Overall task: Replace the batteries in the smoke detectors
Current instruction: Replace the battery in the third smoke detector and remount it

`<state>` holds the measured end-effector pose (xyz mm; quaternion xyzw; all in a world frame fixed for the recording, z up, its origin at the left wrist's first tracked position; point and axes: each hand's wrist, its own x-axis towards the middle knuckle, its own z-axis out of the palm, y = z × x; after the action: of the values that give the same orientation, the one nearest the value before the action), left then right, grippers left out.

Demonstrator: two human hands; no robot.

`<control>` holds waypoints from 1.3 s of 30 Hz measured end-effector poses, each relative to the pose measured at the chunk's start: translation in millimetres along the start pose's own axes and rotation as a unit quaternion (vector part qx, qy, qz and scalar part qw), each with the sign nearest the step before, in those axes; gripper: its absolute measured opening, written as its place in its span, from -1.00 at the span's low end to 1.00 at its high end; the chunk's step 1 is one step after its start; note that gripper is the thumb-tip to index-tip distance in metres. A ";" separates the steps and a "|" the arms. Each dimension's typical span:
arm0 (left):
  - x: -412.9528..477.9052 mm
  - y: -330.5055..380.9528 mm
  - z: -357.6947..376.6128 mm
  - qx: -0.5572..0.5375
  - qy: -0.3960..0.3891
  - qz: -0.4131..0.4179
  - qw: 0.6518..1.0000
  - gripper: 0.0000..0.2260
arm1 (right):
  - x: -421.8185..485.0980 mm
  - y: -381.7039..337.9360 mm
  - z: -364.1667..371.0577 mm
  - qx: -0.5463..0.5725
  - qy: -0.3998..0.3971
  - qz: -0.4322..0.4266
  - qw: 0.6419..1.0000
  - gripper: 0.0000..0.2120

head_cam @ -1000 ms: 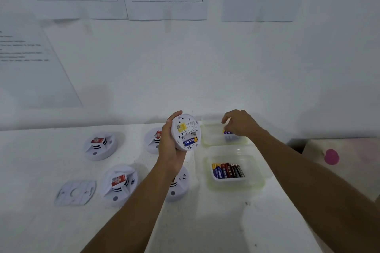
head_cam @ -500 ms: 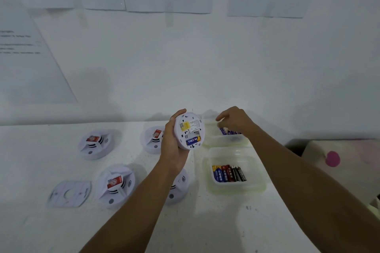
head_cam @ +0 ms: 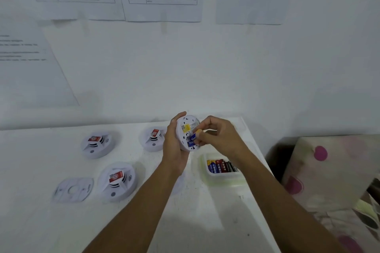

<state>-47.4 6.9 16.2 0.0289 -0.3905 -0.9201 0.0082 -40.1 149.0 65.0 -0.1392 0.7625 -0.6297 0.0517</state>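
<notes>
Your left hand (head_cam: 174, 146) is wrapped round the smoke detector (head_cam: 185, 127), holding it up off the table (head_cam: 41, 222) with its back facing you. Your right hand (head_cam: 221, 136) pinches a blue battery (head_cam: 193, 137) right at the detector's battery slot, just above the tub of batteries (head_cam: 224, 179).

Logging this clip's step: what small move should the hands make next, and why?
Probably press the blue battery fully in: the right hand pinches it against the back of the smoke detector gripped by the left hand, and it seemingly is not seated.
</notes>
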 end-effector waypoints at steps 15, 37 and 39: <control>-77.0 11.7 -2.1 0.007 0.018 0.014 1.000 -0.76 | -47.2 22.8 34.9 -0.109 0.104 0.033 0.988 -0.38; -118.2 204.9 -237.6 0.015 0.059 -0.004 0.998 -0.72 | -22.4 19.5 284.0 -0.273 0.020 -0.081 0.959 -0.83; -116.3 216.7 -254.2 0.012 0.066 -0.007 0.998 -0.71 | -16.2 21.8 299.7 -0.366 -0.024 -0.088 0.926 -0.82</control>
<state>82.1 -321.9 1.2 0.0922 -0.3996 -0.9116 0.0272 48.3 -126.3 -18.3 -0.2301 0.9229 -0.3059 -0.0407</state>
